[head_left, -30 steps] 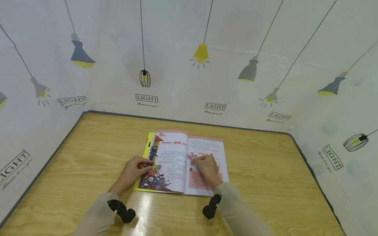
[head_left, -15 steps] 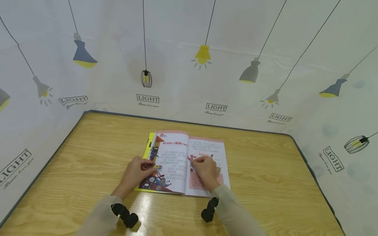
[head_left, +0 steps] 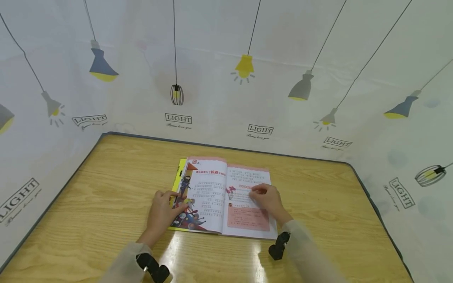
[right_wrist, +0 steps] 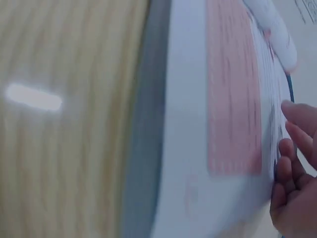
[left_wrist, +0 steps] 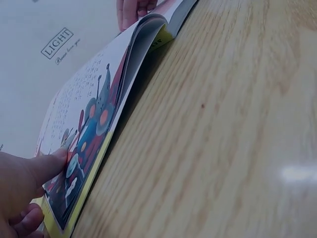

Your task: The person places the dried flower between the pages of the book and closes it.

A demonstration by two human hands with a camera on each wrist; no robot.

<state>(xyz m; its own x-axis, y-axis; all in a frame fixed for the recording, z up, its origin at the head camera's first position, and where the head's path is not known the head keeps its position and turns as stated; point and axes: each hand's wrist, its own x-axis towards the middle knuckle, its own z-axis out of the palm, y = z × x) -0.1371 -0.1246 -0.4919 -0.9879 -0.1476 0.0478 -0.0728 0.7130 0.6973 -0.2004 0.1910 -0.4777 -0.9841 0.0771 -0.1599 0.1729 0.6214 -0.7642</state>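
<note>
An open magazine (head_left: 209, 192) lies on the wooden table, with a yellow cover edge showing along its left side. My left hand (head_left: 161, 212) holds the left edge: the left wrist view shows the thumb (left_wrist: 52, 163) pressed on the illustrated page, the other fingers (left_wrist: 27, 220) curled at the yellow edge. The stack of left pages bows up near the spine. Over the right page, my right hand (head_left: 269, 199) has loosely curled fingers, nothing between them. In the right wrist view its fingertips are close to the page beside a pink text box (right_wrist: 233, 99).
A wooden table (head_left: 318, 208) with a dark rim surrounds the magazine. Behind and at both sides stands a white curtain (head_left: 212, 47) printed with hanging lamps. Black wrist cameras (head_left: 279, 245) sit on both beige sleeves.
My right hand has moved right across the right page, from near the spine toward the outer side, uncovering the pink box. My left thumb and index finger have spread farther apart at the left edge.
</note>
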